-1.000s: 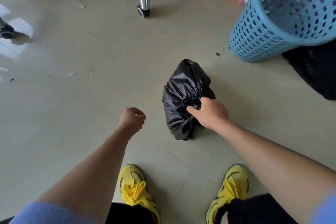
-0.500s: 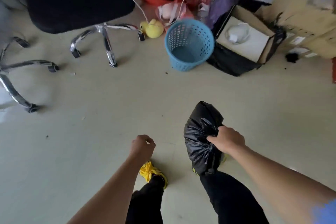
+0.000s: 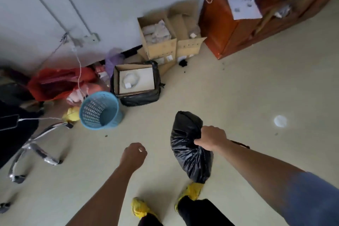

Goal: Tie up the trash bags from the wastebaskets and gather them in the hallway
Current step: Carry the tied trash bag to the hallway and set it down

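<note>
The right hand [image 3: 211, 138] is clamped round the gathered neck of the crinkly black plastic trash bag [image 3: 186, 152], fingers curled tight into the plastic. The bag hangs off that fist, clear of the pale floor [image 3: 247, 88], with its bulging bottom end just above the right yellow shoe [image 3: 192, 190]. The left hand [image 3: 134, 154] is out front beside the bag, apart from it, clenched into a loose fist and gripping nothing that shows. The left yellow shoe [image 3: 139, 207] sits below, and dark trouser legs fill the bottom edge.

Off to the left stands the blue perforated plastic wastebasket [image 3: 100, 111], upright on the floor, well apart from the bag and with no liner showing inside. Just behind it is an open cardboard box sitting in black plastic [image 3: 136, 82], with something white coiled in it. A crumpled red plastic bag [image 3: 53, 82] lies against the wall to the left, and a chrome-legged office chair [image 3: 36, 145] with a black seat is at the far left. Two open brown cardboard boxes [image 3: 156, 42] stand by the wall, next to a reddish wooden cabinet [image 3: 229, 24] topped with a sheet of paper and tangled white cords. A round white spot [image 3: 280, 120] shows on the floor to the right.
</note>
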